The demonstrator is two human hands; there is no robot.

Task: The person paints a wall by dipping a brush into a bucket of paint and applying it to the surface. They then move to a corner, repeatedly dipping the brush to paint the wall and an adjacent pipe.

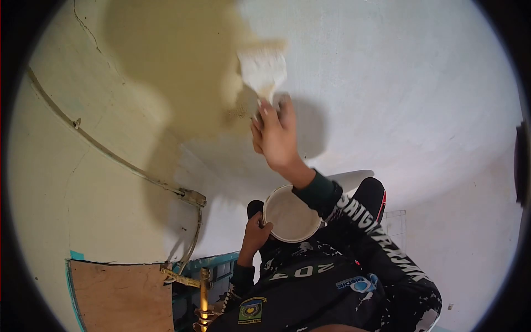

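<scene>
My right hand (278, 139) is closed around the handle of a wide, white-coated paintbrush (263, 69), raised against the wall (359, 94). The bristles point up and lie at the border between white paint and a tan, unpainted patch (171, 50). Low in front of my body, my left hand (256, 235) grips the rim of a round bucket (296, 241), thumb over the edge. Pale paint shows inside the bucket. My right sleeve covers part of its right side.
A conduit (121, 160) runs diagonally down the left wall to a small box (192, 197). Below stand a brown board (121, 296) with teal edging and a yellowish metal post (204, 293). Cracks mark the upper left wall. A dark object (521, 163) sits at the right edge.
</scene>
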